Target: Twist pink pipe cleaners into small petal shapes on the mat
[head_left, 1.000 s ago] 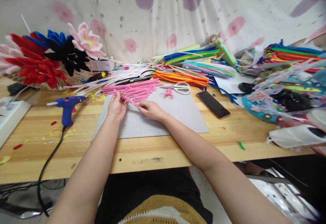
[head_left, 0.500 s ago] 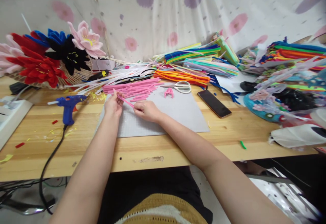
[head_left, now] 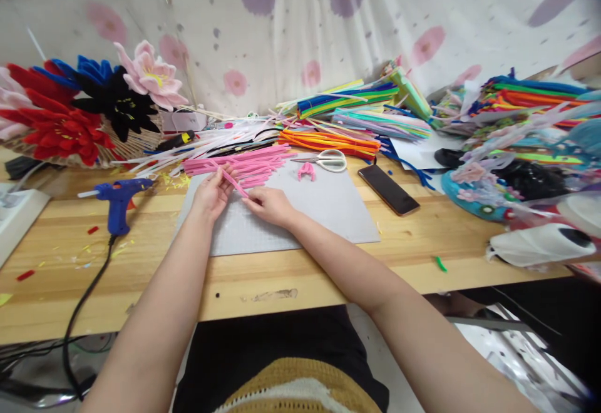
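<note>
Between my two hands runs a pink pipe cleaner point(head_left: 234, 183), slanting down to the right over the grey mat point(head_left: 291, 222). My left hand point(head_left: 216, 193) is closed on its upper end, palm partly turned up. At the lower end, my right hand point(head_left: 270, 205) pinches it with curled fingers. Just behind my hands lies a pile of pink pipe cleaners point(head_left: 256, 164). A small bent pink piece point(head_left: 307, 171) rests on the mat, close to white-handled scissors point(head_left: 331, 161).
A blue glue gun point(head_left: 118, 203) with a cord lies at left, below fuzzy flowers point(head_left: 61, 128). Right of the mat is a phone point(head_left: 388, 189). Orange pipe cleaners point(head_left: 331, 142) and other coloured bundles line the back. A white thread cone point(head_left: 539, 244) lies at right.
The camera view has shifted slightly, moving the table leftward in the picture. Both hands still hold the pink pipe cleaner, which now looks more bent, and the left fingers have shifted along it.
</note>
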Action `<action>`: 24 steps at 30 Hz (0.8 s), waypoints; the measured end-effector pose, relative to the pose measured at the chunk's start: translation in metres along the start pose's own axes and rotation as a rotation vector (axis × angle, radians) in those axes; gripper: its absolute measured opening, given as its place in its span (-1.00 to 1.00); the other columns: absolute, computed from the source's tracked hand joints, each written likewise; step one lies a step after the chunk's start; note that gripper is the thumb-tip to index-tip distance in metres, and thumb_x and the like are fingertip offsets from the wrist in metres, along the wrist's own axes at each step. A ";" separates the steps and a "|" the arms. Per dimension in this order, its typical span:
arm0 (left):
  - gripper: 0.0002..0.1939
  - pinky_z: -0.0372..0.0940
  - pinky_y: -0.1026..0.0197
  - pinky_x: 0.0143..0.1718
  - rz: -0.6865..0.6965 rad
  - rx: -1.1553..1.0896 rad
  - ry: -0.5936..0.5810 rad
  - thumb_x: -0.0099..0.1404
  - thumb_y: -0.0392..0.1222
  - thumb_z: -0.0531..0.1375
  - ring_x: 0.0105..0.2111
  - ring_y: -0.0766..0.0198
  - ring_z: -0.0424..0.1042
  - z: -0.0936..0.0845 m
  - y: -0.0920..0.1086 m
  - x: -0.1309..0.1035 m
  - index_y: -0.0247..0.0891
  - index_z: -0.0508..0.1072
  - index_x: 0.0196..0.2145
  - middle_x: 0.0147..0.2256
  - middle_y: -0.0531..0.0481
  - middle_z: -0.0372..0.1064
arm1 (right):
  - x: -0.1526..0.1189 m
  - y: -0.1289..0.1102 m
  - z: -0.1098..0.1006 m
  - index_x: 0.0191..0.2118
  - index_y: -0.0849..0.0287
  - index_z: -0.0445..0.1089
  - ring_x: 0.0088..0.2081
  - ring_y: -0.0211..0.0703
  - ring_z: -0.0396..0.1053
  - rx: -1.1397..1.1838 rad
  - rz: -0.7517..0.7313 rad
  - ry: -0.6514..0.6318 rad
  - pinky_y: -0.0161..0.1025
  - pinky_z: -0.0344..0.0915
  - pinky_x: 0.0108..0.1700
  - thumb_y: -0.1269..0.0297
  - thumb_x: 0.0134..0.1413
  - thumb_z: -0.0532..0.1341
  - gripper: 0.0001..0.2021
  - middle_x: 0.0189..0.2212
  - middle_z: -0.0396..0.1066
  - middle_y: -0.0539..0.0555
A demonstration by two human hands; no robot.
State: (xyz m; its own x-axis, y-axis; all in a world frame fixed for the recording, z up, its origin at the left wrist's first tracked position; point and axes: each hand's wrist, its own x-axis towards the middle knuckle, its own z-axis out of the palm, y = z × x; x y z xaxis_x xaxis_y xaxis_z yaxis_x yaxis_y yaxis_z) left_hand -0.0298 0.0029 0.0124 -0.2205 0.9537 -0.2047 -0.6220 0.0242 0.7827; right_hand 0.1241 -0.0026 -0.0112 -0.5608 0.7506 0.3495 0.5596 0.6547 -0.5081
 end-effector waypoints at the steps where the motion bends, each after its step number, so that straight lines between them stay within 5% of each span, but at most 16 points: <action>1: -0.79 0.36 0.38 -0.24 0.011 -0.018 0.030 0.33 -0.31 0.05 -0.43 0.45 0.48 0.000 -0.001 0.001 -0.31 0.47 -0.35 -0.45 0.03 0.49 | 0.000 -0.001 0.000 -0.49 0.21 0.34 -0.45 -0.32 0.16 0.003 0.006 0.002 -0.33 -0.05 -0.38 0.17 0.18 0.04 -0.69 -0.51 0.34 0.00; 11: -0.80 0.33 0.46 -0.48 -0.009 -0.206 0.258 0.32 -0.37 0.06 -0.63 0.51 0.38 0.007 0.006 0.000 -0.34 0.44 -0.42 -0.61 0.11 0.38 | 0.006 -0.015 -0.001 -0.49 0.22 0.35 -0.46 -0.34 0.15 0.006 -0.009 -0.019 -0.34 -0.07 -0.39 0.27 0.16 0.05 -0.73 -0.55 0.29 -0.02; 24: -0.74 0.34 0.46 -0.45 0.023 -0.196 0.344 0.30 -0.40 0.06 -0.63 0.51 0.35 0.006 0.013 -0.002 -0.34 0.37 -0.54 -0.62 0.10 0.34 | 0.007 -0.018 0.000 -0.50 0.22 0.32 -0.41 -0.30 0.19 -0.065 -0.138 -0.034 -0.32 -0.04 -0.36 0.30 0.19 0.00 -0.71 -0.50 0.35 0.03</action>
State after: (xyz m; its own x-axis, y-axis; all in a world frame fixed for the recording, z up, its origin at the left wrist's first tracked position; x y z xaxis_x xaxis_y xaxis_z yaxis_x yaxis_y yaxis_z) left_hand -0.0332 0.0030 0.0264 -0.4544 0.7961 -0.3996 -0.7384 -0.0856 0.6690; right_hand 0.1107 -0.0092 0.0005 -0.6549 0.6503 0.3849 0.5134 0.7567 -0.4048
